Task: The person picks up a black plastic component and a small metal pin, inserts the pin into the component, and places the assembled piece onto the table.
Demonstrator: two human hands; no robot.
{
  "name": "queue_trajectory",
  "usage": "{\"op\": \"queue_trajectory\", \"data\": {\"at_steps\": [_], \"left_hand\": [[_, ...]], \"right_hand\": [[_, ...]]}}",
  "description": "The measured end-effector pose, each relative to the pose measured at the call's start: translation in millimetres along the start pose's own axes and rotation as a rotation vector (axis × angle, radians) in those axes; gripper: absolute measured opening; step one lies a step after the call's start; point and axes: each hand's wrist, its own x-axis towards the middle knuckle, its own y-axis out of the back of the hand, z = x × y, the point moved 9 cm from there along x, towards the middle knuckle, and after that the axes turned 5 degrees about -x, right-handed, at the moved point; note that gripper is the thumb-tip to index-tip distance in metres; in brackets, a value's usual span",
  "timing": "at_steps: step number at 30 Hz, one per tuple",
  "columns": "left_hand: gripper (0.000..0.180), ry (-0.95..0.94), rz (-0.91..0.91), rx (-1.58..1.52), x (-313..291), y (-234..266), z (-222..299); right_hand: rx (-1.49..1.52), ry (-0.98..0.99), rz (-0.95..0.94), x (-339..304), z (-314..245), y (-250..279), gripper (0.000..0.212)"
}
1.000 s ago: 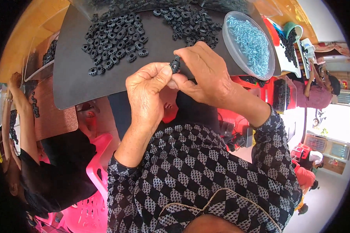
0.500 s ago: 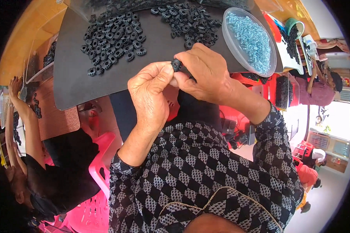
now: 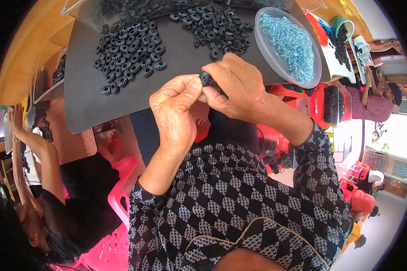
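Note:
Between both hands, above the table's near edge, is a small black plastic cord lock (image 3: 205, 79) with holes in its face. My left hand (image 3: 175, 106) pinches its left side between thumb and fingers. From the right, my right hand (image 3: 237, 86) grips the same piece, its thumb below and curled fingers above. Fingers cover part of the cord lock. Beyond my hands lie a pile of black oval plastic pieces (image 3: 131, 49) at left and a second pile of black pieces (image 3: 219, 29) farther right.
A round clear tray (image 3: 262, 49) of small bluish, shiny pieces sits at the table's right. Along the far edge stands a clear bin (image 3: 122, 16) of black parts. Left, another person's arms (image 3: 43, 149) reach over a brown table; a pink chair (image 3: 117, 198) stands nearby.
The cord lock has turned slightly in my fingers, while both hands keep hold of it. The view has shifted a little. At left, the other person's arms have moved.

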Motion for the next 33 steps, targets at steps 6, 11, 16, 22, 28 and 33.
{"op": "queue_trajectory", "data": {"at_steps": [6,11,16,22,28,33], "left_hand": [[0.017,0.176,-0.082,0.171,-10,-5,-13],[0.015,-0.272,-0.058,0.499,-1,-1,11],[0.027,-0.874,-0.144,1.153,14,-44,28],[0.024,-0.986,-0.097,1.562,31,-70,6],[0.023,-0.918,-0.173,1.564,28,-64,-6],[0.028,-0.907,-0.248,1.513,15,-56,-3]], "right_hand": [[-0.020,-0.027,0.020,-17,2,13,0.041],[-0.121,-0.169,-0.027,-23,18,37,0.041],[-0.180,-0.422,0.006,-22,63,64,0.037],[-0.072,-0.501,0.127,-9,91,85,0.036],[-0.125,-0.515,0.267,11,117,115,0.034],[-0.449,-0.457,0.235,40,165,136,0.026]]}}
